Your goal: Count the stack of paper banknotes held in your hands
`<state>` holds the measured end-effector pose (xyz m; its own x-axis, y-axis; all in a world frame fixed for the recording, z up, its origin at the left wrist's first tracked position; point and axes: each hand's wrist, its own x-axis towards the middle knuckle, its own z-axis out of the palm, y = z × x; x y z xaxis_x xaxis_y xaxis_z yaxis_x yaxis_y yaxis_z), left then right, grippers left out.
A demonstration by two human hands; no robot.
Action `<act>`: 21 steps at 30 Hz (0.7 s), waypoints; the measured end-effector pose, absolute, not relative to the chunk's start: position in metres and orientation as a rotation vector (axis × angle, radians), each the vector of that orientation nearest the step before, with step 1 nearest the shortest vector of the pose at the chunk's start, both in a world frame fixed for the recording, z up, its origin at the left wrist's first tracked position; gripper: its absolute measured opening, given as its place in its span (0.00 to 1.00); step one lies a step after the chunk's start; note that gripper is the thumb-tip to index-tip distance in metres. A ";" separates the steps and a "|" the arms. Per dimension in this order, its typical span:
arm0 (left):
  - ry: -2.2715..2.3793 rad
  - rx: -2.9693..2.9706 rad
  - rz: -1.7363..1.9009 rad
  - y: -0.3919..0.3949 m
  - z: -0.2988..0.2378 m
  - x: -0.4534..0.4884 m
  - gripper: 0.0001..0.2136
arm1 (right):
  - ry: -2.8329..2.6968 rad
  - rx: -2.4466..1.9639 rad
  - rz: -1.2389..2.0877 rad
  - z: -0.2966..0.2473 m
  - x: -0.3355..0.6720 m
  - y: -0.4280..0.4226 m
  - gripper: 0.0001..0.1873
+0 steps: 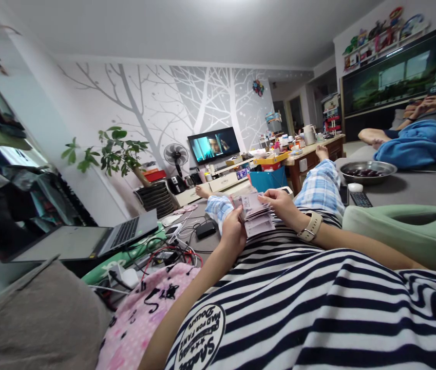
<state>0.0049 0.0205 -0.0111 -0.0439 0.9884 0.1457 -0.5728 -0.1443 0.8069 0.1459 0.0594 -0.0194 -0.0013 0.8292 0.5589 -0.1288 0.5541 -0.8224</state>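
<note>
A thick stack of small printed paper cards (258, 222) is held above my lap, its edges fanned unevenly. My left hand (234, 230) is closed round the stack's left side, thumb on top. At the upper right, my right hand (282, 205) pinches the edge of the top card, which carries dark print and a grey picture. A cream-strapped watch (310, 227) is on my right wrist. Below the cards lies my striped shirt (318, 303), and beyond them my legs stretch out in checked trousers (320, 187). The print is too small to read.
To the left are an open laptop (125, 234), tangled cables and a black box (205, 229). At right stand a metal bowl of dark fruit (367, 172), a remote (361, 199) and a green cushion (398, 226). Another person (429, 110) reclines at far right, holding a phone.
</note>
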 end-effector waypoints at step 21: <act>0.654 0.822 1.428 0.025 -0.020 0.005 0.11 | -1.309 -0.663 0.917 -0.021 0.146 0.059 0.27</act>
